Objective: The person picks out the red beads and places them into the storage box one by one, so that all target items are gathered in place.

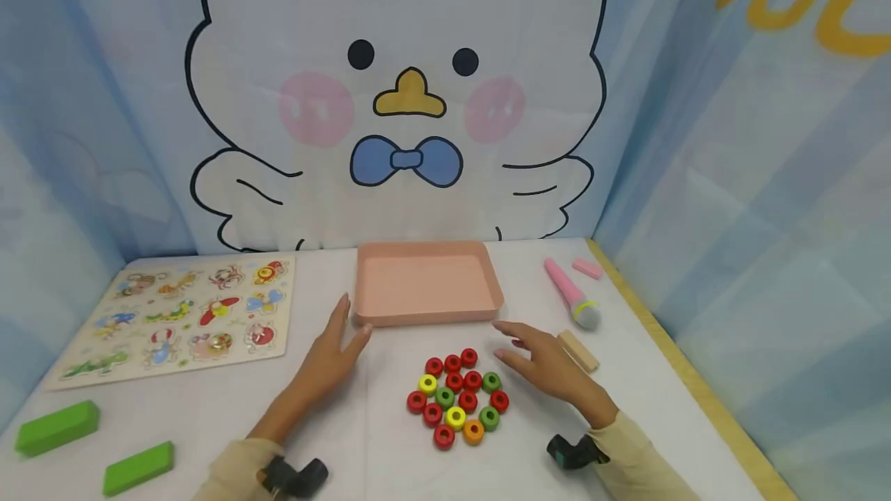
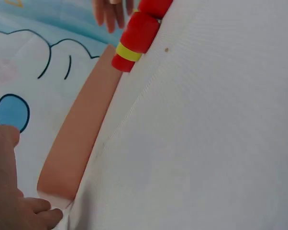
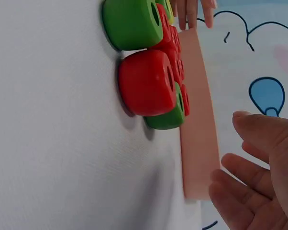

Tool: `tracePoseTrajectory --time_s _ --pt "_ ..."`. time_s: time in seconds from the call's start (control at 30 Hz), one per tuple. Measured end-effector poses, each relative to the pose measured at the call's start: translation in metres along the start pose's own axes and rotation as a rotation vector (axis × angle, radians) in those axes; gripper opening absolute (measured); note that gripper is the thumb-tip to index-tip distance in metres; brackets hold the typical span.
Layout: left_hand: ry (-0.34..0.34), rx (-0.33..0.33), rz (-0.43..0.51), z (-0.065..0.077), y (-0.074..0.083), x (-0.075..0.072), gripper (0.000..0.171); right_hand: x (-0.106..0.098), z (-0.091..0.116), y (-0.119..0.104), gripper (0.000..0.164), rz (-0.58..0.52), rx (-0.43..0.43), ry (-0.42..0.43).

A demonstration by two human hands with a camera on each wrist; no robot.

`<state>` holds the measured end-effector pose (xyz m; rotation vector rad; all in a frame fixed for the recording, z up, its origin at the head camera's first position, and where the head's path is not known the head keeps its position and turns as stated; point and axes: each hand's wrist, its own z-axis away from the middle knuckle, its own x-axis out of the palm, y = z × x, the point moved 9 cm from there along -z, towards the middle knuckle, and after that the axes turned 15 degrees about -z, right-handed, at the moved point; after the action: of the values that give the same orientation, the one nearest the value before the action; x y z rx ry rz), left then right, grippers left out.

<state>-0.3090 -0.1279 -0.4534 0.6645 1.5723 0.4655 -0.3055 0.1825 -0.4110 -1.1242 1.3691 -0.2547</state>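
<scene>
A pink tray (image 1: pixel 418 321) lies at the back middle of the white table. My left hand (image 1: pixel 329 362) has its fingers extended near the tray's front left corner, with nothing in its grasp. Over at the front right corner, my right hand (image 1: pixel 550 368) hovers with relaxed fingers and a visible gap between thumb and fingers in the right wrist view. Between the hands, in front of the tray, sits a loose cluster of round beads with holes: several red beads (image 1: pixel 468 402), green beads (image 1: pixel 489 418), two yellow beads (image 1: pixel 455 418) and one orange bead (image 1: pixel 473 432).
Left of the tray lies a wooden picture puzzle board (image 1: pixel 191 315). Two green blocks (image 1: pixel 58 429) are at the front left. To the right are a pink toy microphone (image 1: pixel 572 294), a small pink block (image 1: pixel 588 267) and a wooden block (image 1: pixel 578 352) beside my right hand.
</scene>
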Motion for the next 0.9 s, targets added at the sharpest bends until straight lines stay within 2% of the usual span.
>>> tracePoseTrajectory --time_s 0.07,0.13,0.37,0.6,0.77,0.9 --pt "0.023 -0.027 0.087 -0.002 -0.009 0.001 0.081 0.008 -0.006 0.0 0.045 -0.088 -0.02 -0.051" --pt "0.037 -0.037 0.131 -0.002 -0.015 0.002 0.076 0.016 -0.013 0.0 0.041 -0.149 -0.028 -0.104" --pt "0.035 -0.057 0.082 -0.004 -0.019 0.011 0.069 0.038 -0.032 0.007 0.034 -0.169 0.019 -0.202" --pt "0.067 -0.04 0.045 -0.003 -0.019 0.013 0.065 0.044 -0.035 0.012 0.025 -0.149 0.058 -0.21" --pt "0.088 -0.041 0.035 0.0 -0.02 0.013 0.065 0.044 -0.039 0.006 0.025 -0.131 0.029 -0.238" --pt "0.117 -0.02 0.038 -0.001 -0.017 0.009 0.064 0.036 -0.056 -0.008 0.026 -0.101 -0.013 -0.255"
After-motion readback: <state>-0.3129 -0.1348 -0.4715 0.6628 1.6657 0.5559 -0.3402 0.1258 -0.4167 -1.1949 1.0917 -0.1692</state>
